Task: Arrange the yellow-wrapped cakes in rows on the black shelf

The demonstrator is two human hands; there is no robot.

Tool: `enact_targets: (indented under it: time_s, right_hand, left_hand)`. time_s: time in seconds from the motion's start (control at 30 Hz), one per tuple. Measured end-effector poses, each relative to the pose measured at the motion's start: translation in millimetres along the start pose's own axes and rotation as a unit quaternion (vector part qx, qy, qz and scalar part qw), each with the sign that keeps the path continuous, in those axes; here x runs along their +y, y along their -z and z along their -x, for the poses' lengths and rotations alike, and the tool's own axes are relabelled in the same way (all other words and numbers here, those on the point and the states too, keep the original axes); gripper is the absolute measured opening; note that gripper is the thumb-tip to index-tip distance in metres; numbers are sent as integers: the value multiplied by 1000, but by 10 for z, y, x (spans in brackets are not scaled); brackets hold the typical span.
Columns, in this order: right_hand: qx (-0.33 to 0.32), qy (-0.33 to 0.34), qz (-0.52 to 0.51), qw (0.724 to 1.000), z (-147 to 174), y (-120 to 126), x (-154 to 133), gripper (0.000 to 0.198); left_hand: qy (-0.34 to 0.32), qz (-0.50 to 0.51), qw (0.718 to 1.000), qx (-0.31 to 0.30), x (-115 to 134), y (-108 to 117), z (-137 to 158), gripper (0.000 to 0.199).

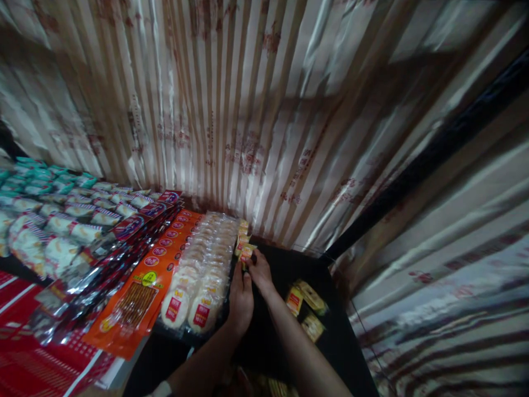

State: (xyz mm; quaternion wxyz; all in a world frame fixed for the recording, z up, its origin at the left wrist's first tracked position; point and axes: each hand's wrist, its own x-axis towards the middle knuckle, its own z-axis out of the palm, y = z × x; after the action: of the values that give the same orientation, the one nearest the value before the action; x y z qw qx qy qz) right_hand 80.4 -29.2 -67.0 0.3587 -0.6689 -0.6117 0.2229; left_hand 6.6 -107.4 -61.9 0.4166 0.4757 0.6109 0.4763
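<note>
A small yellow snack packet (246, 253) is between both hands, at the head of the black tabletop. My right hand (260, 271) pinches it from the right. My left hand (241, 302) is upright beside it, fingers together against the packet's lower left side. Just behind lie more yellow packets (242, 227) in a short row. Left of my left hand run two overlapping rows of clear-wrapped round rice crackers (201, 314) with red labels. To the right of my right forearm lie a few loose yellow packets (313, 298).
Orange snack bags (134, 303), dark shiny packs (78, 292), white bags (61, 248) and teal bags (37, 175) fill the left. A red basket (37, 353) is at the lower left. Striped curtain (248, 110) hangs behind; a black pole (397, 182) slants at the right.
</note>
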Motion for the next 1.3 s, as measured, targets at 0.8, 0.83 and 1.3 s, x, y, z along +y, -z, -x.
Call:
enact_targets:
  time_s: [0.8, 0.83, 1.3]
  right_hand:
    - [11, 95, -34, 995, -91, -258, 75, 50]
    - [6, 96, -41, 995, -88, -258, 79, 51]
    - [63, 55, 18, 996, 504, 171, 57, 40]
  left_hand:
    - [-18, 29, 999, -22, -8, 13, -163, 52]
    - [-23, 28, 999, -21, -22, 8, -169, 52]
    - [17, -67, 997, -31, 74, -8, 117, 47]
